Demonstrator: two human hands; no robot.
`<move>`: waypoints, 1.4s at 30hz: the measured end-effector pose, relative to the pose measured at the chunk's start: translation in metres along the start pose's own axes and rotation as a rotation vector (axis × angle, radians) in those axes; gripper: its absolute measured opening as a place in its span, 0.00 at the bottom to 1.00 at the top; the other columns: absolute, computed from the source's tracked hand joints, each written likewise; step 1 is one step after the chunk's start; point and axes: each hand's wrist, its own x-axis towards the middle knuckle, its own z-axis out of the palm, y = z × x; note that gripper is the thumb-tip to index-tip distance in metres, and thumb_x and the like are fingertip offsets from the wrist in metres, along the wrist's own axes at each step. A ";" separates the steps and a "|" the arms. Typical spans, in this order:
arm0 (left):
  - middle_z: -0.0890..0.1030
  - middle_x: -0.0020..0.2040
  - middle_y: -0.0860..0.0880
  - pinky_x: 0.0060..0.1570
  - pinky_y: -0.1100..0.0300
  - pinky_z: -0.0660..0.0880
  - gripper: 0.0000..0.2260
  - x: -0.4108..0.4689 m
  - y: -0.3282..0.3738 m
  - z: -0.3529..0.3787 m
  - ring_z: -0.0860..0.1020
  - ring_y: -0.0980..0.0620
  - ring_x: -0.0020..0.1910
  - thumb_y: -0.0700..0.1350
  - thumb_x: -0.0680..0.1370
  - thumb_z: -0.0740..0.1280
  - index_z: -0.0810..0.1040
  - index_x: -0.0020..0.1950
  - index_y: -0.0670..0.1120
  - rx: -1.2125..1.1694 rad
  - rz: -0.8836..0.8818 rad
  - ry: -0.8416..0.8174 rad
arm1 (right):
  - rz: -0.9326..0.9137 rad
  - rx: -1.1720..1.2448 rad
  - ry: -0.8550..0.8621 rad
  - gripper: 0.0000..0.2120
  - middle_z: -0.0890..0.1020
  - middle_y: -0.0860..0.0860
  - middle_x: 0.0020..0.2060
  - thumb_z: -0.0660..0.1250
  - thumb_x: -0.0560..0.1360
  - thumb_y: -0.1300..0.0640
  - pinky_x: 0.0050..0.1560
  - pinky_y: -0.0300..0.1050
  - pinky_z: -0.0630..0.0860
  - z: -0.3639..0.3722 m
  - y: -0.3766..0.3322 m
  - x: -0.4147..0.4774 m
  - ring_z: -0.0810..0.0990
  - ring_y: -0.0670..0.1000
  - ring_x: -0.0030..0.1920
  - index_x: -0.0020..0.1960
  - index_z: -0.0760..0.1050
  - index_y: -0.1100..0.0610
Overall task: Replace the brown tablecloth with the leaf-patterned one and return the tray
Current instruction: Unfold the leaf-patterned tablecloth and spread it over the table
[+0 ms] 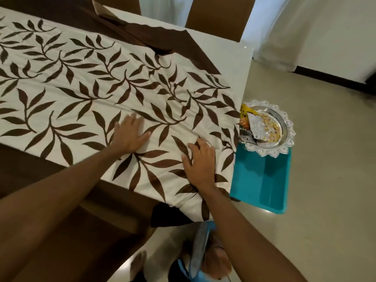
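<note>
While the left hand (130, 133) and right hand (200, 161) press flat, fingers spread, on the leaf cloth (81, 88), the tray (262, 186) lies below the table (234, 60) edge, right of the right hand, which is nearer.

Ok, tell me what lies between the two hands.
Only the leaf cloth lies between the left hand and the right hand. Nothing else rests on that stretch, as the head view shows.
</note>
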 end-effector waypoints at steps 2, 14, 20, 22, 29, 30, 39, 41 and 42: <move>0.57 0.81 0.43 0.75 0.35 0.51 0.29 -0.003 0.026 0.006 0.54 0.41 0.80 0.59 0.81 0.60 0.62 0.79 0.49 -0.023 0.013 0.010 | -0.021 0.009 0.003 0.20 0.70 0.57 0.73 0.62 0.81 0.45 0.76 0.62 0.59 -0.002 0.001 -0.001 0.65 0.59 0.75 0.68 0.75 0.53; 0.69 0.74 0.41 0.71 0.42 0.66 0.27 0.045 0.093 -0.005 0.67 0.41 0.73 0.49 0.77 0.70 0.71 0.74 0.42 -0.122 0.112 0.110 | 0.014 0.202 0.015 0.18 0.75 0.49 0.65 0.64 0.80 0.46 0.63 0.53 0.74 -0.042 0.019 0.036 0.72 0.50 0.64 0.67 0.75 0.49; 0.70 0.73 0.40 0.74 0.44 0.63 0.24 0.108 0.108 -0.014 0.66 0.41 0.74 0.47 0.79 0.68 0.70 0.73 0.41 -0.240 0.130 0.166 | 0.182 0.193 0.188 0.16 0.76 0.51 0.62 0.66 0.78 0.54 0.64 0.52 0.73 -0.065 0.051 0.133 0.72 0.51 0.62 0.65 0.77 0.52; 0.72 0.71 0.40 0.72 0.45 0.65 0.23 0.131 0.110 -0.019 0.68 0.41 0.72 0.46 0.79 0.67 0.71 0.72 0.40 -0.266 0.137 0.205 | 0.229 0.153 0.122 0.19 0.74 0.53 0.66 0.65 0.78 0.57 0.67 0.53 0.71 -0.070 0.062 0.170 0.71 0.53 0.65 0.69 0.75 0.53; 0.74 0.69 0.41 0.71 0.39 0.64 0.24 0.232 0.104 -0.031 0.69 0.40 0.71 0.56 0.82 0.61 0.71 0.72 0.41 -0.259 0.096 0.301 | 0.372 -0.015 -0.157 0.28 0.70 0.57 0.70 0.66 0.79 0.48 0.67 0.55 0.70 -0.069 0.086 0.323 0.70 0.61 0.69 0.77 0.66 0.54; 0.75 0.67 0.40 0.70 0.40 0.66 0.25 0.242 0.104 -0.032 0.71 0.40 0.69 0.56 0.82 0.60 0.71 0.72 0.40 -0.298 0.100 0.301 | 0.403 0.024 -0.188 0.30 0.71 0.57 0.69 0.67 0.78 0.46 0.66 0.55 0.72 -0.066 0.083 0.338 0.71 0.61 0.68 0.76 0.66 0.54; 0.78 0.67 0.47 0.66 0.49 0.72 0.28 0.259 0.098 -0.015 0.74 0.49 0.66 0.66 0.82 0.55 0.71 0.71 0.47 -0.460 0.067 0.443 | 0.452 0.174 0.081 0.13 0.84 0.53 0.54 0.63 0.77 0.59 0.51 0.46 0.76 -0.068 0.082 0.392 0.82 0.59 0.55 0.57 0.81 0.51; 0.76 0.69 0.46 0.68 0.45 0.70 0.29 0.261 0.099 -0.016 0.73 0.48 0.69 0.66 0.81 0.55 0.71 0.72 0.47 -0.431 0.093 0.427 | 0.433 0.130 0.259 0.14 0.85 0.51 0.54 0.63 0.79 0.61 0.49 0.43 0.75 -0.086 0.075 0.406 0.82 0.56 0.53 0.59 0.82 0.50; 0.75 0.69 0.45 0.68 0.44 0.70 0.29 0.261 0.099 -0.017 0.72 0.47 0.70 0.66 0.81 0.55 0.72 0.71 0.46 -0.449 0.103 0.431 | 0.407 0.118 0.316 0.14 0.85 0.50 0.54 0.63 0.81 0.60 0.48 0.41 0.73 -0.094 0.066 0.411 0.83 0.54 0.53 0.61 0.82 0.50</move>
